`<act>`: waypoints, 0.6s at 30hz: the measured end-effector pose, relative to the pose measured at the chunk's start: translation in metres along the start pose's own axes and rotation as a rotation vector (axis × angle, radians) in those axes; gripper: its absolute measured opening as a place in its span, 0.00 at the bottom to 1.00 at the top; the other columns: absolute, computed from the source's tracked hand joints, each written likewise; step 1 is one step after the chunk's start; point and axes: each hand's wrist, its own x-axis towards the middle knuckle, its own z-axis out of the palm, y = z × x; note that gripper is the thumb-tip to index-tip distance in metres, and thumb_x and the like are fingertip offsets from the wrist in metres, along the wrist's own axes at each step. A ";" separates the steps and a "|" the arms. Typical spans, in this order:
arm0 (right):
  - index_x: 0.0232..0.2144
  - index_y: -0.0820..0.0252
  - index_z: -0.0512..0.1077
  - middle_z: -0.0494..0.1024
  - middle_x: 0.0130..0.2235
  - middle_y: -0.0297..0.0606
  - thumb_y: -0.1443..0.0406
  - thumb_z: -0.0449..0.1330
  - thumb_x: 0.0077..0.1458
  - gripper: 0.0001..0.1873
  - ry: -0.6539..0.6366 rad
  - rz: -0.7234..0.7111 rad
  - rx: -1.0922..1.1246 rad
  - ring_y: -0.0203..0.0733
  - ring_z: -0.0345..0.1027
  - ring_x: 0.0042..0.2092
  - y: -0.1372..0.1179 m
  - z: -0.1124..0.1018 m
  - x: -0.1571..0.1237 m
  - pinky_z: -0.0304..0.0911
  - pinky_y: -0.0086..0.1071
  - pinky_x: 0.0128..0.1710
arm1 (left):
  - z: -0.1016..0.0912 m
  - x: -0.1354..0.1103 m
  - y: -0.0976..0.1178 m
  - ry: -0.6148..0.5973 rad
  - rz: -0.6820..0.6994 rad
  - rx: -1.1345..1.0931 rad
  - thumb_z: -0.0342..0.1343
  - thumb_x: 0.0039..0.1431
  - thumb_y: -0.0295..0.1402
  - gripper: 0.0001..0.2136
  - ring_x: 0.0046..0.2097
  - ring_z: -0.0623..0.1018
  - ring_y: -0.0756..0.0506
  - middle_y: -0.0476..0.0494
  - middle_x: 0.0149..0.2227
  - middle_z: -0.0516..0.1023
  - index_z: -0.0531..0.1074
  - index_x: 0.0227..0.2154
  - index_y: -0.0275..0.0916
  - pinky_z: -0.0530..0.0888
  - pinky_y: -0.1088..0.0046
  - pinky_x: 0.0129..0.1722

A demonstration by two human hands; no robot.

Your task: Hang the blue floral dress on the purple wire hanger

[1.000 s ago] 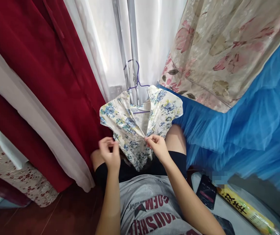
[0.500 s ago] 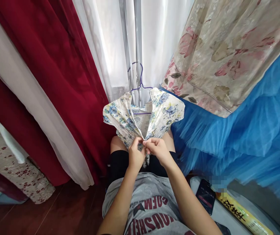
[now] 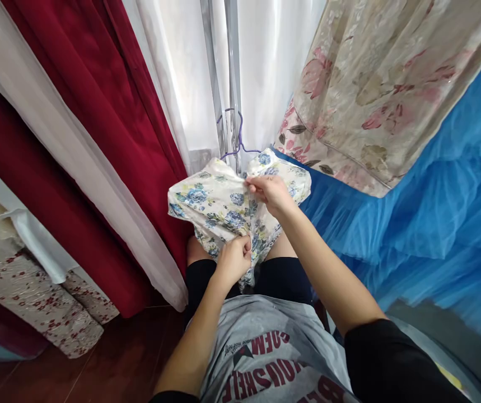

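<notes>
Fig.: Window corner w/ white curtain [image 3: 181, 73] and metal pole [image 3: 229, 67]; a purple hanger [image 3: 241, 131] hooks on the pole. Red curtain [image 3: 110, 112] left of hanger, blue tulle [image 3: 412, 212] right of it. Floral garment [image 3: 215, 201] hangs on the hanger, over the person's lap. Right hand [image 3: 269, 191], just below hanger, has its grip pinched on the upper front edge. Left hand [image 3: 232, 262], lower down, has its grip closed on the lower front. Progress, approx.: front panels look drawn together between the hands. Fastening and hem can't be told. Writing: grey T-shirt [image 3: 265, 347], well below hanger, has dark-red letters, upside down and cut off; "OEM" readable, rest unclear.
</notes>
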 end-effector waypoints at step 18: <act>0.27 0.58 0.70 0.66 0.18 0.28 0.58 0.64 0.57 0.12 -0.040 -0.243 -0.195 0.29 0.52 0.20 -0.028 -0.002 -0.045 0.45 0.27 0.22 | -0.111 0.086 0.062 0.457 0.540 -0.097 0.51 0.71 0.35 0.10 0.34 0.77 0.49 0.48 0.35 0.80 0.77 0.46 0.42 0.71 0.72 0.37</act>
